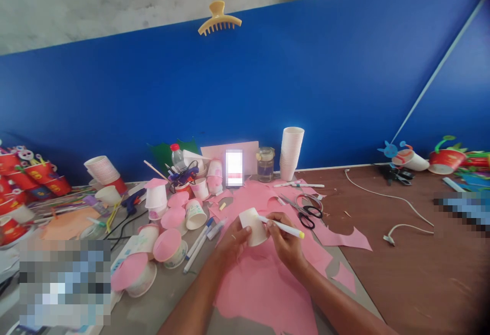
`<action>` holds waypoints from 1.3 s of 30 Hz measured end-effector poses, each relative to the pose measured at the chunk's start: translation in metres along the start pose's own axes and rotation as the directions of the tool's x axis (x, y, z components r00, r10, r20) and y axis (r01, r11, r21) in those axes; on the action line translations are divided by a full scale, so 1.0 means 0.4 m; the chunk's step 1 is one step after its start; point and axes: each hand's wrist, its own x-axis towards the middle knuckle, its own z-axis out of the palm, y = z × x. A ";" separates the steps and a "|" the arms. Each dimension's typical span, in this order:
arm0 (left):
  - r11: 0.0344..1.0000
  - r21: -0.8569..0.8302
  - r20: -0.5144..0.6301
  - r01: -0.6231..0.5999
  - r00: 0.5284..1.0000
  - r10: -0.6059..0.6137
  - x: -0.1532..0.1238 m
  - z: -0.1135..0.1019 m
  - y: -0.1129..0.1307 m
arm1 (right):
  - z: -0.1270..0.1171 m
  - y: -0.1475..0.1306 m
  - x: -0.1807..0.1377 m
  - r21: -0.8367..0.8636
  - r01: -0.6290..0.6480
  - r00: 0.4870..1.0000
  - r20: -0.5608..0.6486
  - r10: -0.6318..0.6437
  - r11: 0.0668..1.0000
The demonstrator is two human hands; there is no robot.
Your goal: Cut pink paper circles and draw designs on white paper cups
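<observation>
My left hand (234, 239) grips a white paper cup (254, 226), its thumb pressed on the side. In my right hand (284, 238) is a marker pen (285, 227) with a yellow end. The marker's other end points at the cup's wall; I cannot tell whether it touches. Beneath both hands lies cut pink paper (264, 291). Scissors (309, 213) with black handles rest on the paper, right of my right hand. Several more markers (199, 243) lie on the grey table to the left of my left hand.
Cups with pink paper tops (168, 245) crowd the left side. At the back stand a lit phone (234, 167), a glass jar (265, 164) and a tall stack of paper cups (291, 153). A glue gun (132, 201) lies left; a white cable (386, 192) crosses the brown table.
</observation>
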 end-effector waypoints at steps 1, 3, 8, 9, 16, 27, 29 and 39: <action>1.000 -0.002 0.005 -0.001 1.000 0.001 0.001 -0.001 -0.001 | 0.000 0.000 0.000 0.014 -0.007 1.000 -0.006 0.007 1.000; 1.000 -0.002 0.013 -0.002 1.000 0.002 0.003 -0.006 -0.005 | -0.001 -0.002 -0.001 0.010 0.007 1.000 -0.013 -0.007 1.000; 1.000 0.023 0.007 -0.015 1.000 0.015 0.006 -0.020 -0.017 | -0.003 -0.016 -0.004 -0.084 0.136 0.990 0.042 -0.133 0.987; 0.999 0.031 0.009 -0.018 1.000 0.018 0.006 -0.021 -0.018 | -0.004 -0.019 -0.004 -0.102 0.165 0.985 0.061 -0.159 0.981; 0.998 0.056 0.017 -0.020 1.000 0.019 0.001 -0.012 -0.012 | -0.002 -0.029 -0.006 -0.166 0.261 0.964 0.093 -0.248 0.951; 1.000 0.010 -0.029 0.001 1.000 -0.001 0.003 -0.006 -0.010 | 0.003 -0.011 0.003 0.013 -0.012 1.000 0.000 0.012 1.000; 1.000 0.003 -0.025 0.007 1.000 -0.007 0.002 -0.001 -0.007 | 0.004 -0.013 0.006 0.072 -0.056 0.998 -0.010 0.057 0.996; 1.000 -0.006 0.005 -0.006 1.000 0.006 0.002 -0.008 -0.011 | 0.006 -0.025 0.005 0.141 -0.095 0.994 -0.040 0.102 0.985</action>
